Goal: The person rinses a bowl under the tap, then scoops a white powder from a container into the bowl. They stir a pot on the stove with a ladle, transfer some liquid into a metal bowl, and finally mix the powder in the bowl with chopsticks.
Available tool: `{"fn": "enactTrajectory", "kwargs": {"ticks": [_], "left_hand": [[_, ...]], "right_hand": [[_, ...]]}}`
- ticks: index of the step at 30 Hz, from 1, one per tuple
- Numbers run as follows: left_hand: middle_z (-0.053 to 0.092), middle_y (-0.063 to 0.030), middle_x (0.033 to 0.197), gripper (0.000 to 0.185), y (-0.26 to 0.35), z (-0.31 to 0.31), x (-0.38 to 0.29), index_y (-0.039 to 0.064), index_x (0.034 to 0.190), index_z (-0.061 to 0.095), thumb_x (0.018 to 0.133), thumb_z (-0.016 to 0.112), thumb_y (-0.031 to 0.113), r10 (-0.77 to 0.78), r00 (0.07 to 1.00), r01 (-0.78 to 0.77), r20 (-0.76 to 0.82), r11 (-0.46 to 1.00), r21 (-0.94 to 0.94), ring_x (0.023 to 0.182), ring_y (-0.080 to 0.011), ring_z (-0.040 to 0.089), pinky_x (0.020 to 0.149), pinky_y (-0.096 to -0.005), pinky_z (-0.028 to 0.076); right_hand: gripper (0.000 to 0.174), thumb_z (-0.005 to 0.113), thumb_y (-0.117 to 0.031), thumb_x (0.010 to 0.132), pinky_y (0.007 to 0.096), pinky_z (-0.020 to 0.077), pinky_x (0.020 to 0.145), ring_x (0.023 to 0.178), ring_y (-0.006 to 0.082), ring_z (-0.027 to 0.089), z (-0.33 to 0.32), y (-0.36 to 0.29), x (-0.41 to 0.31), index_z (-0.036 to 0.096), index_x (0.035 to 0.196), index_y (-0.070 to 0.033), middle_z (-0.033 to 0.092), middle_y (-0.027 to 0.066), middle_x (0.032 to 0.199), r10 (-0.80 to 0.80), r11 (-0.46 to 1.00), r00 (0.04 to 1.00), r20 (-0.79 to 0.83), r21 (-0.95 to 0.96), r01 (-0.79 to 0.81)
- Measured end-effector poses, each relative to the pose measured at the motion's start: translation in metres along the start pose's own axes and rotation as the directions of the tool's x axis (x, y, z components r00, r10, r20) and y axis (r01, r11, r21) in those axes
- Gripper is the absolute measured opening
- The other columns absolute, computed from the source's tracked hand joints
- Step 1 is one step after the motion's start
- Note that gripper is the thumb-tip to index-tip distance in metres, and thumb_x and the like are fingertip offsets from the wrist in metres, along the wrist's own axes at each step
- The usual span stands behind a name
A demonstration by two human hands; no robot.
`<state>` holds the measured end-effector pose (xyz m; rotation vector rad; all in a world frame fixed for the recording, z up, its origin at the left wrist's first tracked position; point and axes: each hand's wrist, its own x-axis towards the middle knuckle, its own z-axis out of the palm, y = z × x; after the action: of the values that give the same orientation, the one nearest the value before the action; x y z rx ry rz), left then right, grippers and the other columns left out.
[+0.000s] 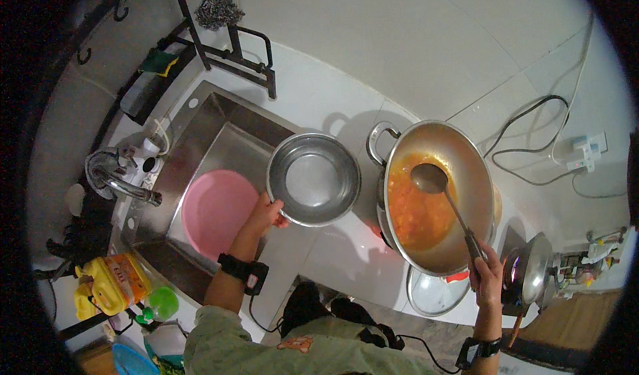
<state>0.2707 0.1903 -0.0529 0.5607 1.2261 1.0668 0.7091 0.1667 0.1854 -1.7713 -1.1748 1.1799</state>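
Note:
My left hand (273,213) grips the near left rim of an empty stainless steel bowl (313,179), which is level between the sink and the pot. In my right hand (485,272) is the dark handle of a metal ladle (430,178). The ladle's bowl is over a large two-handled metal pot (467,175), above orange-red soup (419,220) with pale bits in it. The pot looks tilted; what supports it is mostly hidden. A pink plastic basin (219,210) is in the stainless steel sink (242,130), left of my left hand.
A glass lid (434,295) lies below the pot. To the right, a wok (538,270) is over a lit burner. A faucet (131,187) reaches over the sink's left side. Yellow jugs (112,285) stand at lower left. Cables run to a power adapter (585,154) on the wall.

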Motion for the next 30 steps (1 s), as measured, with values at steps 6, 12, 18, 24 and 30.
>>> {"fn": "enactTrajectory", "kwargs": {"ticks": [6,12,18,24,30], "left_hand": [[0.055,-0.0080,0.068,0.030,0.007,0.005,-0.007,0.005,0.111,0.042,0.082,0.042,0.006,0.029,1.000,-0.030,0.002,0.999,0.018,0.042,-0.0125,0.048,0.034,-0.0245,0.038],[0.055,-0.0074,0.067,0.029,0.008,0.010,-0.019,0.006,0.113,0.039,0.085,0.045,0.010,0.011,0.993,-0.017,-0.119,0.999,-0.050,0.041,-0.0124,0.048,0.033,-0.0246,0.036],[0.056,-0.0073,0.067,0.032,0.008,0.000,-0.039,0.008,0.117,0.036,0.087,0.047,0.012,0.050,0.976,-0.061,-0.213,0.997,-0.042,0.042,-0.0136,0.049,0.033,-0.0248,0.037],[0.056,-0.0077,0.067,0.037,0.020,-0.003,-0.075,0.008,0.121,0.035,0.086,0.046,0.009,0.109,0.965,-0.136,-0.239,0.986,-0.098,0.040,-0.0134,0.049,0.032,-0.0234,0.036],[0.057,-0.0083,0.070,0.041,0.051,0.005,-0.133,0.011,0.123,0.035,0.083,0.044,0.005,0.399,0.907,-0.351,-0.137,0.894,0.277,0.039,-0.0141,0.048,0.030,-0.0222,0.034]], "right_hand": [[0.038,0.045,-0.006,0.085,0.0170,0.0256,0.034,0.039,0.0030,0.035,-0.002,-0.002,0.004,0.048,0.122,0.000,0.049,-0.0003,0.065,0.014,1.000,1.000,-0.002,-0.013,-0.014],[0.040,0.049,-0.003,0.083,0.0192,0.0284,0.038,0.046,0.0051,0.040,-0.008,-0.001,0.005,0.049,0.123,-0.004,0.051,0.0005,0.068,0.070,0.997,0.997,-0.019,0.019,-0.070],[0.038,0.049,-0.003,0.083,0.0195,0.0275,0.038,0.045,0.0052,0.039,-0.013,-0.001,0.004,0.049,0.121,-0.003,0.050,0.0002,0.067,0.042,0.999,0.999,0.017,0.028,-0.043],[0.038,0.051,-0.007,0.083,0.0194,0.0272,0.037,0.044,0.0056,0.039,-0.022,0.002,0.005,0.049,0.120,-0.003,0.050,0.0008,0.068,0.028,0.996,0.998,0.063,0.086,-0.033],[0.037,0.052,-0.010,0.084,0.0192,0.0282,0.037,0.044,0.0060,0.039,-0.033,0.006,0.004,0.049,0.120,-0.003,0.052,0.0025,0.069,-0.029,0.990,0.994,0.107,0.144,0.013]]}}
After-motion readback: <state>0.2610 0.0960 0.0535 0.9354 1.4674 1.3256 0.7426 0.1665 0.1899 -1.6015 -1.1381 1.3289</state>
